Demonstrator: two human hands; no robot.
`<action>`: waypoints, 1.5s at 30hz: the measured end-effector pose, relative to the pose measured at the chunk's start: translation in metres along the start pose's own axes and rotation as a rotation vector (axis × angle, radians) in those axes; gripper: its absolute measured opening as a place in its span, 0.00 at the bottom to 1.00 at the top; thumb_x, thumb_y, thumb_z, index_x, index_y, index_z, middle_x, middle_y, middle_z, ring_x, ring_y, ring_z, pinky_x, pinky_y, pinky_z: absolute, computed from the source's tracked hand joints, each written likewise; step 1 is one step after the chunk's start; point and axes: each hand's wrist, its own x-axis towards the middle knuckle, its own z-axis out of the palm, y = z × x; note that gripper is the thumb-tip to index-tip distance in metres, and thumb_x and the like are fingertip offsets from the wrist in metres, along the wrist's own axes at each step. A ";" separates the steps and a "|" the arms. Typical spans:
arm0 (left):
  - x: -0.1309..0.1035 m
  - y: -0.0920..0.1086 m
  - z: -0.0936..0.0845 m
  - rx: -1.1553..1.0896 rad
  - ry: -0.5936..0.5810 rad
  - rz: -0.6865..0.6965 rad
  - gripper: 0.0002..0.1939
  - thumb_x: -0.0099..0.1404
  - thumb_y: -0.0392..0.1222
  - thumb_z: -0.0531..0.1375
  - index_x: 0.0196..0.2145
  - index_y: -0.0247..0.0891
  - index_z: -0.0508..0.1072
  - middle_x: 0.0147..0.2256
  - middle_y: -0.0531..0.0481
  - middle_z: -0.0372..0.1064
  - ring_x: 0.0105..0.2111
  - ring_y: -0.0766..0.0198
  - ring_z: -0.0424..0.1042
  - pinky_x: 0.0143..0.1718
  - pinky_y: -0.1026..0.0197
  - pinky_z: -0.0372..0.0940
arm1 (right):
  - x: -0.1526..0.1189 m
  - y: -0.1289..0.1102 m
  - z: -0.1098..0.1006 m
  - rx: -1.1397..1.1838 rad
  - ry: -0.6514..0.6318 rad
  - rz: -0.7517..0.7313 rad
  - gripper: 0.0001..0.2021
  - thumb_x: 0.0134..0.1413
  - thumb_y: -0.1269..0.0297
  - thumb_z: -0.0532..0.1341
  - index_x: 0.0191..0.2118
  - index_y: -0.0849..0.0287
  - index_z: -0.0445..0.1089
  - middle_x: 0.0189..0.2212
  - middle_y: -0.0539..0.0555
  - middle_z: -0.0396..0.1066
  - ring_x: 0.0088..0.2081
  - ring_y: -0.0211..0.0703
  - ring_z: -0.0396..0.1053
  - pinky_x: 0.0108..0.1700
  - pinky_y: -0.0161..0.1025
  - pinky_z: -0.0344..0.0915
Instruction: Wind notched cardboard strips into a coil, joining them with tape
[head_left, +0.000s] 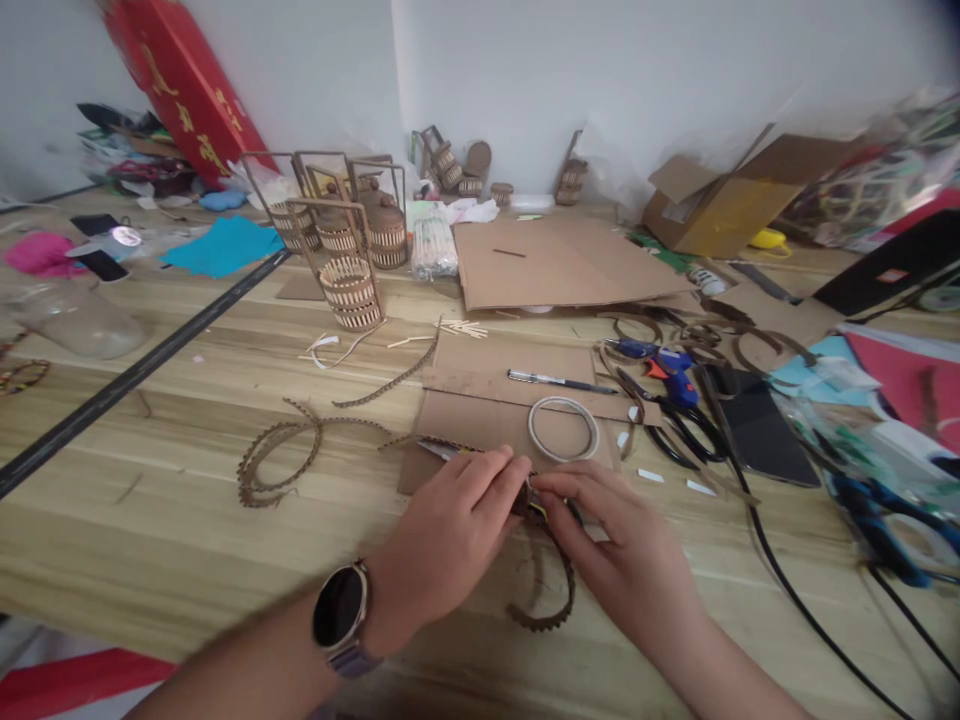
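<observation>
My left hand, with a watch on its wrist, is closed over a brown strip with a notched edge. My right hand pinches the same strip just to the right, thumb against fingers. One end of the strip curls down toward me below the hands. What lies right between the fingertips is mostly hidden. A pointed metal blade sticks out beyond my left fingers, its other end covered. Past my right fingertips, a roll of white tape lies on a cardboard sheet.
A coiled notched strip lies left. Small bamboo baskets with tall handles stand behind. A pen rests on the cardboard. To the right are a blue glue gun, black-handled scissors, a phone and a black cable.
</observation>
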 end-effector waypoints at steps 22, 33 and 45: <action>-0.001 0.000 0.001 0.057 -0.087 0.125 0.16 0.72 0.31 0.49 0.54 0.24 0.64 0.48 0.34 0.72 0.43 0.52 0.74 0.45 0.51 0.74 | 0.005 0.003 -0.002 -0.329 -0.049 -0.234 0.09 0.61 0.73 0.54 0.30 0.58 0.67 0.24 0.51 0.69 0.28 0.43 0.67 0.35 0.41 0.57; 0.002 -0.002 -0.005 -0.183 -0.056 0.073 0.21 0.69 0.30 0.54 0.58 0.33 0.59 0.48 0.41 0.73 0.47 0.56 0.73 0.50 0.53 0.71 | 0.008 0.001 -0.009 -0.053 -0.170 -0.034 0.08 0.56 0.74 0.53 0.28 0.56 0.62 0.23 0.49 0.68 0.27 0.41 0.66 0.30 0.36 0.62; -0.003 -0.003 -0.005 -0.443 0.008 -0.050 0.26 0.64 0.28 0.61 0.57 0.41 0.59 0.47 0.45 0.74 0.48 0.57 0.75 0.49 0.54 0.72 | 0.016 0.065 -0.040 -0.547 0.067 0.057 0.07 0.58 0.64 0.54 0.31 0.56 0.67 0.26 0.54 0.72 0.29 0.49 0.70 0.33 0.44 0.60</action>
